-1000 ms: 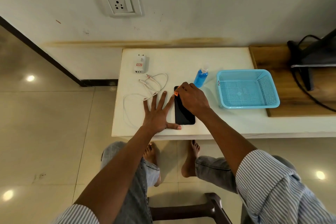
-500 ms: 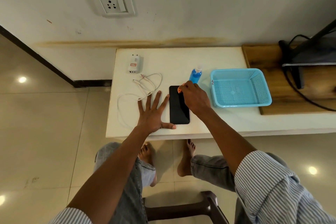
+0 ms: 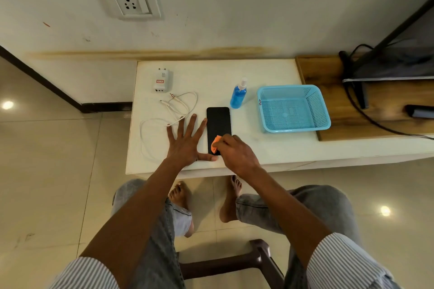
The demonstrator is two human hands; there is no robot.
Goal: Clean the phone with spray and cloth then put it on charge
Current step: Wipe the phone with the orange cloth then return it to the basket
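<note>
A black phone lies face up on the white table. My right hand presses a small orange cloth onto the phone's near end. My left hand lies flat on the table, fingers spread, its thumb and index finger against the phone's near and left edges. A blue spray bottle stands just beyond the phone. A white charger brick and a coiled white cable lie to the left.
An empty light-blue plastic basket sits right of the bottle. A wall socket is above the table. A wooden shelf with black cables and a dark stand is at the right. A dark stool is below me.
My right hand has drawn the orange cloth from the phone's far end down to its near end. My left hand has stayed flat beside the phone.
</note>
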